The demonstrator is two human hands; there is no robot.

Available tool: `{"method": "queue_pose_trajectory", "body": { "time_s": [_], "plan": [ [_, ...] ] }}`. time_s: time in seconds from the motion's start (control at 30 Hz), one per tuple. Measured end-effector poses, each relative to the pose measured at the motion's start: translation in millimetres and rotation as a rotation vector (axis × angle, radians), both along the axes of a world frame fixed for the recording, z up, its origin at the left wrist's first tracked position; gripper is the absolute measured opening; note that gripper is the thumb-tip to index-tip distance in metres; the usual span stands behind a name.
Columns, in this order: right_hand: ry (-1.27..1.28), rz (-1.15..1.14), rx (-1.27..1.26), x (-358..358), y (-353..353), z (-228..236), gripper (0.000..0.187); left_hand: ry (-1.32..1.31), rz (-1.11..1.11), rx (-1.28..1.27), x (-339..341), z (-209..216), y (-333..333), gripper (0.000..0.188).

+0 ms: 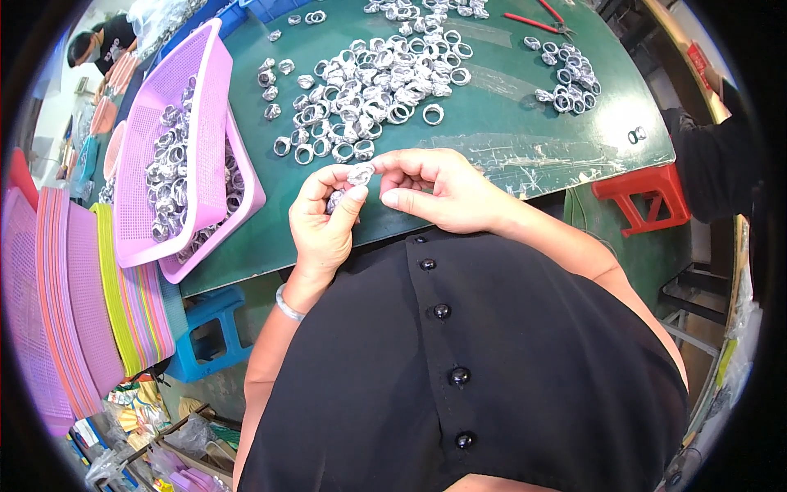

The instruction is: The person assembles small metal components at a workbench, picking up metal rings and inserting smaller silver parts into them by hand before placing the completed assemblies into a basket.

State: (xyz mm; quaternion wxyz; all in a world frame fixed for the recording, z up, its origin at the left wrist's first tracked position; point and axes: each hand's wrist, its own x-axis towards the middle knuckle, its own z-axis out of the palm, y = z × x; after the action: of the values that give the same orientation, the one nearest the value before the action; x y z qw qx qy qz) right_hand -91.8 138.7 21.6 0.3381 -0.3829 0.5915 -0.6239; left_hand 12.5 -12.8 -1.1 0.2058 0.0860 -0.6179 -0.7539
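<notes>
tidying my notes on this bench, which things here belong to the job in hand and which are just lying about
Apparently in the job:
- silvery metal ring, held in the left hand
- loose heap of silvery metal rings on the green table
- upper pink plastic mesh basket, holding more rings

Seemingly just lying about:
- red-handled metal pliers
- blue plastic stool
- red plastic stool

Glossy rings (352, 112), apparently metal, perforated plastic basket (205, 156), scuffed tabletop (537, 158)

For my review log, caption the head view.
Left hand holding silvery rings beside the right hand, at a green table.
</notes>
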Motion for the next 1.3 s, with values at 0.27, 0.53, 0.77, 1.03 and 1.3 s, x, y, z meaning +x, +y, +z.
{"method": "queue_pose_trajectory", "body": {
  "time_s": [0.27,0.53,0.77,1.03,1.3],
  "plan": [
    [0.015,0.001,-0.053,2,-5,-3,0.034,-0.004,0.065,-0.142,3,-4,1,0.020],
    [0.009,0.015,0.006,3,-7,1,0.035,0.026,0.154,-0.255,2,-5,5,0.019],
    [-0.059,0.070,-0.038,4,-11,10,0.036,-0.011,0.148,-0.255,4,-1,8,0.017],
    [0.062,0.023,0.000,2,-12,-1,0.035,-0.006,0.145,-0.132,3,-5,9,0.017],
    [0.044,0.002,0.037,2,-12,-3,0.032,0.011,0.200,-0.292,0,-11,7,0.020]
  ]
}}
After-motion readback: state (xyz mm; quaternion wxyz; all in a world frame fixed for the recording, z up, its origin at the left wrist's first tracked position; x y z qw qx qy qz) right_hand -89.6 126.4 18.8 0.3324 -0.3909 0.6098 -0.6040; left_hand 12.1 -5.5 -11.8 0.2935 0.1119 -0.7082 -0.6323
